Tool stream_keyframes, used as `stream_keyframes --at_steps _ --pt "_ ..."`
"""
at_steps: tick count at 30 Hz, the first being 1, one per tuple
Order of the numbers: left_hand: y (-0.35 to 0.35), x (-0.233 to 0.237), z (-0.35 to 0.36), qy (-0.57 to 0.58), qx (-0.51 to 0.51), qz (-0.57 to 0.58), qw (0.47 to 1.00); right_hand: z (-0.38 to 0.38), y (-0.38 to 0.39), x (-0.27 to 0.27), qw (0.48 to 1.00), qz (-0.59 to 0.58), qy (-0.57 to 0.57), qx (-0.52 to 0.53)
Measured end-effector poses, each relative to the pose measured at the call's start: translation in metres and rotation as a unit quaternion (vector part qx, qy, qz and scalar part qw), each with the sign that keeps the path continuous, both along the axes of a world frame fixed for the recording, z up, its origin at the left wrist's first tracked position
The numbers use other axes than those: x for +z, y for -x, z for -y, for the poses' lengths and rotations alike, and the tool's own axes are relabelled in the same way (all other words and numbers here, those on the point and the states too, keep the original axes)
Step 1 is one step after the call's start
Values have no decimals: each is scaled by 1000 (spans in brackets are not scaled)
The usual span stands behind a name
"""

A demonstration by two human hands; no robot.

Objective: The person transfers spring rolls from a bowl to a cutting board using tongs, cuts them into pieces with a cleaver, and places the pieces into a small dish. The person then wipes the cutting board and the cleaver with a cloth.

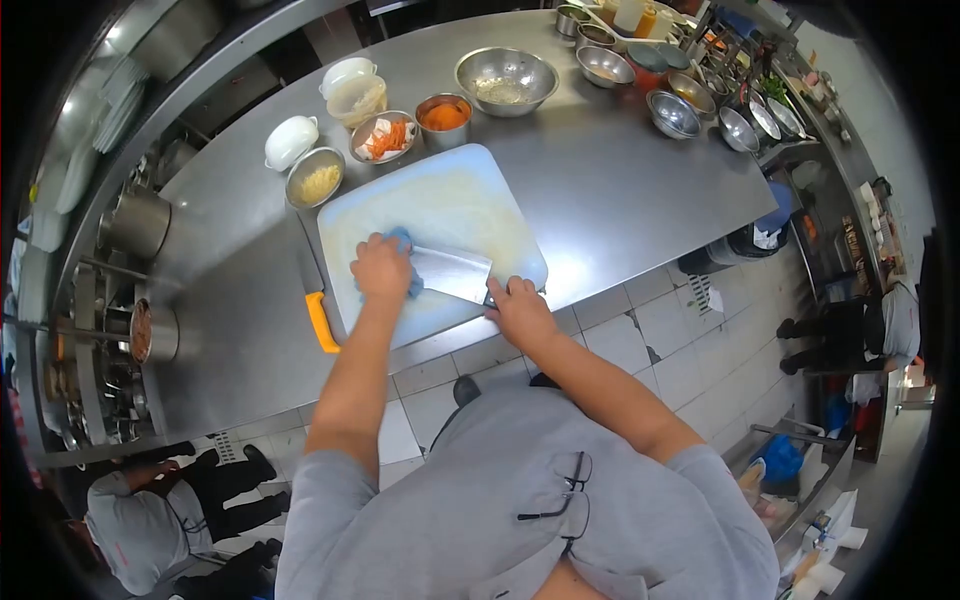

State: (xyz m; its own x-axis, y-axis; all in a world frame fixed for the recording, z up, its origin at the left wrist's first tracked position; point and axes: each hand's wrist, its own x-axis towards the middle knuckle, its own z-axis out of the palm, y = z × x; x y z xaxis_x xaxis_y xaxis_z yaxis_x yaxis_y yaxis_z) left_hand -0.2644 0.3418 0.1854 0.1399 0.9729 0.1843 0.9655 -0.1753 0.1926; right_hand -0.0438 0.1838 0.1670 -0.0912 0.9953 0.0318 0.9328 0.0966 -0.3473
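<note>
A white cutting board lies on the steel table near its front edge. Flat over the board is a broad-bladed cleaver, its blade pointing left. My right hand is closed around the cleaver's dark handle at the board's right edge. Bunched under my left hand is a blue cloth, pressed at the far end of the blade; the fingers are curled on it and partly hide it. Left of the board rests a knife with a yellow handle.
Behind the board stand a bowl of chopped garlic-like bits, a bowl of orange and white pieces, a pot of orange contents and a large metal bowl. Other people stand at lower left and far right.
</note>
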Motion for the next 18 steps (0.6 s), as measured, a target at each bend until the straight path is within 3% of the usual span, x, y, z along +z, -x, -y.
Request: stream_keyframes --at_steps 1,4,5,8,10,12,15,16,17,18 --pt "-7 -1 6 -10 14 -7 1000 0 1 -1 1000 -2 8 -8" --pt "-46 -30 47 -43 -140 21 989 0 2 -1 1000 -6 11 -16" --pt "-59 -12 68 5 -184 63 981 2 3 -2 1000 -8 5 -17" --pt "-32 -22 46 -51 -195 54 978 1 2 -4 1000 -7 16 -21" --pt "0 -11 10 -30 -155 39 987 4 2 -1 1000 -9 5 -23" --pt "17 10 -5 43 -40 11 998 8 4 -1 1000 -12 -6 -28" --pt "-18 -20 25 -47 -83 5 995 1 7 3 999 -9 28 -41" --pt "-28 -59 36 -171 -182 58 967 2 5 3 999 -16 30 -42" --pt "-47 -26 74 -45 -218 77 972 4 5 2 998 -24 33 -41" --pt "-60 -13 94 3 -202 66 977 6 6 2 999 -25 33 -35"
